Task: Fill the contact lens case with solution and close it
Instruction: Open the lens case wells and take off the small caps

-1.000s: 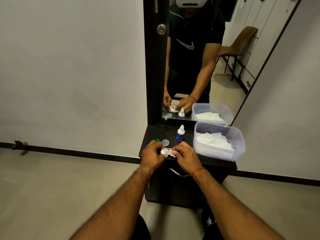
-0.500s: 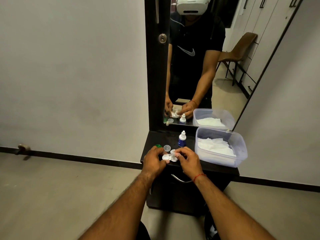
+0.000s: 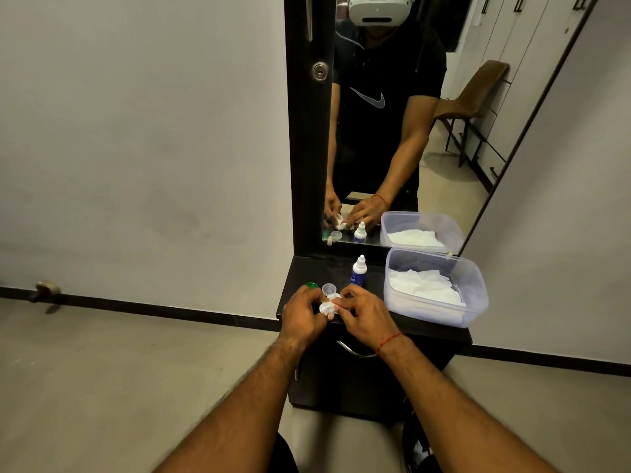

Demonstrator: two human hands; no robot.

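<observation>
A white contact lens case (image 3: 328, 304) is held between both hands just above the front of the dark dresser top (image 3: 375, 278). My left hand (image 3: 304, 315) grips its left end and my right hand (image 3: 365, 315) pinches its right end; fingers hide much of it. A clear loose cap (image 3: 329, 288) lies just behind the case. A green cap (image 3: 311, 285) peeks out behind my left hand. The small solution bottle (image 3: 358, 271), blue with a white nozzle, stands upright behind my right hand.
A clear plastic tub (image 3: 474, 302) with white tissues fills the right of the dresser top. A tall mirror (image 3: 392, 131) rises behind it. A drawer handle (image 3: 355, 351) sits under the front edge. Bare floor lies to the left.
The case has turned in my fingers, from lying level to tilted with one well nearer me. Both hands stay on it at the same spot.
</observation>
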